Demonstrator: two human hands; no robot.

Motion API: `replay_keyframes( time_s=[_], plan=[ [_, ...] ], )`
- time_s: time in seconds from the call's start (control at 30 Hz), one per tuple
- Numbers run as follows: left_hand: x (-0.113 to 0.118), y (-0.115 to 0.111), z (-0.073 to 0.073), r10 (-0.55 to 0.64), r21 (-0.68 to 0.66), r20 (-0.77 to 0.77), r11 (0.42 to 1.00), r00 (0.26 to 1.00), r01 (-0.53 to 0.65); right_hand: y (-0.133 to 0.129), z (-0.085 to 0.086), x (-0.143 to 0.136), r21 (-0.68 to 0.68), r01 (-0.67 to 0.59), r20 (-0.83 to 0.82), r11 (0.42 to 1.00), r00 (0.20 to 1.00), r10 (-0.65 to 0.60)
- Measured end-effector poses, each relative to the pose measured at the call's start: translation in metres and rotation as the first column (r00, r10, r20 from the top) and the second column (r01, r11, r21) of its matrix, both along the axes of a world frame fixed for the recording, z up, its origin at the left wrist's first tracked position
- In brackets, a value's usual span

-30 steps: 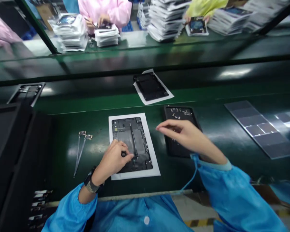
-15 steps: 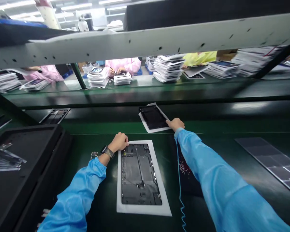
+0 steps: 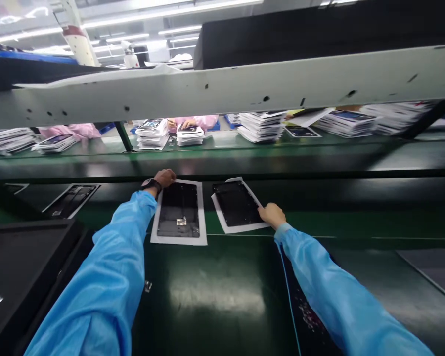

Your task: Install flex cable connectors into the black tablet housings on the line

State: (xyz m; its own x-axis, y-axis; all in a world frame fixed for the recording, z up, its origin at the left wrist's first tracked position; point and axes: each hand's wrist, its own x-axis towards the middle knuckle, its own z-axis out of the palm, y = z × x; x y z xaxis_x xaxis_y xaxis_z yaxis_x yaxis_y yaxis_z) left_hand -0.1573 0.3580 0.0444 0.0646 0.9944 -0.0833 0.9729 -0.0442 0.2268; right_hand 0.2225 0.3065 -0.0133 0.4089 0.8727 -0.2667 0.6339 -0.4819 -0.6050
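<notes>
A black device panel (image 3: 178,207) on a white sheet (image 3: 202,217) lies toward the back of the green surface. My left hand (image 3: 165,178), with a watch at the wrist, is closed on the sheet's upper left corner. To the right, a second dark panel (image 3: 236,205) rests tilted on another white sheet (image 3: 228,229). The lower right edge of that sheet is pinched in my right hand (image 3: 272,215). A blue coiled cord (image 3: 287,284) hangs from my right cuff.
A black foam tray (image 3: 22,267) stands at the left, another panel (image 3: 72,200) behind it. Stacks of papers (image 3: 261,127) line the far bench, where a person's hands (image 3: 187,123) work. A white shelf beam (image 3: 163,96) crosses above. Clear film (image 3: 433,267) lies right.
My left hand has moved away from me, and the left panel and sheet have slid to the back beside the other panel. The camera view has tilted up. My right hand keeps its hold.
</notes>
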Motion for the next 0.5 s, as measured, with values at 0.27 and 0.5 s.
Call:
replay_keyframes(
  time_s=[0.27,0.5],
  plan=[
    [-0.03,0.029,-0.046,0.164,0.105,-0.026,0.981,0.986,-0.16,-0.089,0.019,-0.01,0.041,-0.119,-0.499,0.992,0.858,0.123],
    [-0.022,-0.023,-0.062,0.357,0.278,0.137,0.881,0.924,-0.382,-0.261,-0.011,-0.013,-0.067,-0.034,-0.813,0.997,0.582,-0.035]
  ],
)
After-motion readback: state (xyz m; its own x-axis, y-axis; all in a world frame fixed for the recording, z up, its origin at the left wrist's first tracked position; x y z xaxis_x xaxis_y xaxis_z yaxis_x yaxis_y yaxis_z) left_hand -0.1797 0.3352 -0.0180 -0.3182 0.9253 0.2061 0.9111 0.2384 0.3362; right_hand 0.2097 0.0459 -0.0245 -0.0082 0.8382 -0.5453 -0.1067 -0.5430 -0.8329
